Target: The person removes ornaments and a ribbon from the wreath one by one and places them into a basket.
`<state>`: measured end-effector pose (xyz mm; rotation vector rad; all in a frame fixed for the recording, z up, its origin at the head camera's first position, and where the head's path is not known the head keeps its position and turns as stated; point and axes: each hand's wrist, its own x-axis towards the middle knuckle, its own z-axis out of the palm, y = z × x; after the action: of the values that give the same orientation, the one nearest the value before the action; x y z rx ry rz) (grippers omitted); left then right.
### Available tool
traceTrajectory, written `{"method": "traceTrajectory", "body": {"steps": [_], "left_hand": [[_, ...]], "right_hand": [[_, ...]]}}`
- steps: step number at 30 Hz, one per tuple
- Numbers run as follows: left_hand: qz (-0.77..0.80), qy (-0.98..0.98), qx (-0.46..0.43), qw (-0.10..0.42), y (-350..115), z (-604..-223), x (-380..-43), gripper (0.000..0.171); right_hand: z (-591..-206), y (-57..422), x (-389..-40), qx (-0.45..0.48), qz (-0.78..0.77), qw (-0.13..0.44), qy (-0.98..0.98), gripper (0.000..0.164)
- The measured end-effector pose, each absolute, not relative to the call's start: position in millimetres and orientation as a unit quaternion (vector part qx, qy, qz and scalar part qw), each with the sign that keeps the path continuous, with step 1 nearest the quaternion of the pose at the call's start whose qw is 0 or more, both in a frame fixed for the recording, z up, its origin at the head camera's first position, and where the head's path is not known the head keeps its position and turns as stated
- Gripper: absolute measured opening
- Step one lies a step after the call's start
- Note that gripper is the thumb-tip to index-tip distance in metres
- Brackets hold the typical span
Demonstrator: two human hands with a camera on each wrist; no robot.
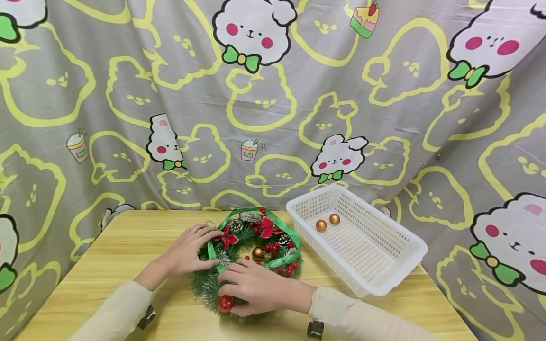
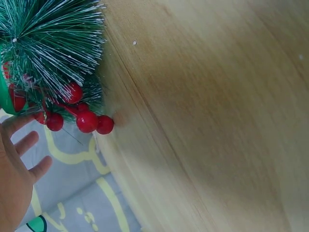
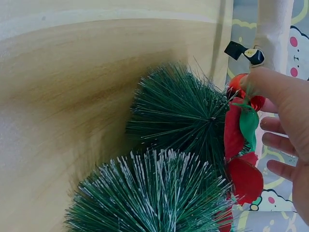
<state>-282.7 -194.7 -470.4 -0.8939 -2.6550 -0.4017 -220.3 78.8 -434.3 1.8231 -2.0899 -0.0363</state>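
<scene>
Wreath, head view: the wreath [image 1: 245, 233] lies at six o'clock on the table [image 1: 119, 255], the white basket [image 1: 360, 253] at its three o'clock.
Left hand, head view: the left hand [image 1: 185, 248] touches the wreath's ten o'clock, thumb wide of the fingers.
Right hand, head view: the right hand [image 1: 256, 286], towards six o'clock, pinches a red ball [image 1: 225, 303].
Left wrist view: straight fingers, eight o'clock, beside red berries [image 2: 87, 121].
Right wrist view: thumb on the ball, two o'clock.

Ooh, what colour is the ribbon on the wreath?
Green and shiny: the ribbon on the wreath shows best in the head view.
</scene>
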Motion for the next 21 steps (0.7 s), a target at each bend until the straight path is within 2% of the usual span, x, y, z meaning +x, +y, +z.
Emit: {"method": "traceTrajectory", "body": {"steps": [10, 21], "left_hand": [[-0.144, -0.926, -0.313, 0.156, -194.6, -472.1, -283.0, 0.073], [-0.149, -0.924, -0.312, 0.161, -194.7, -473.4, -282.8, 0.073]], "right_hand": [[-430.4, 76.7, -219.9, 0.645, -0.001, 0.187, -0.741, 0.03], [-434.5, 77.4, -220.5, 0.653, 0.009, 0.152, -0.742, 0.032]]}}
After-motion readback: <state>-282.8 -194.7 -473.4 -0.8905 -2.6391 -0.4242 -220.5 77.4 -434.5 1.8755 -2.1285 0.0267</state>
